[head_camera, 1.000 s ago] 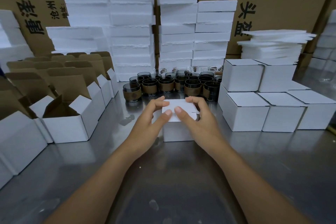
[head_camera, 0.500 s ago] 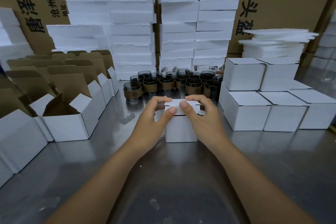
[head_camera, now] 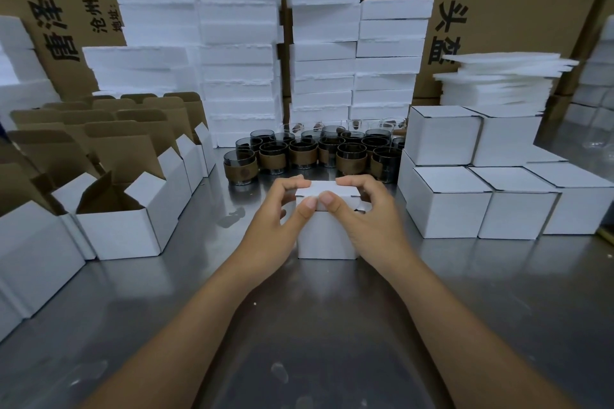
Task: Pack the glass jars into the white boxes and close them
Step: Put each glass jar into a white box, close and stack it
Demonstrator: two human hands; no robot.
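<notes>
1. Left hand [head_camera: 279, 222] and right hand [head_camera: 362, 216] gripped the white box [head_camera: 327, 236] at its lid, mid-desk [head_camera: 332, 325]: thumbs on front edge, fingers curled over top.
2. Box contents hidden.
3. Jars [head_camera: 305, 153] stood behind it; rear rows were partly hidden.

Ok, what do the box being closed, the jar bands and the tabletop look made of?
Box: white-faced cardboard, matte; open boxes alongside show brown insides. Jar bands: brown, matte, maybe leather or cork. Tabletop: likely stainless steel, dull reflections.
</notes>
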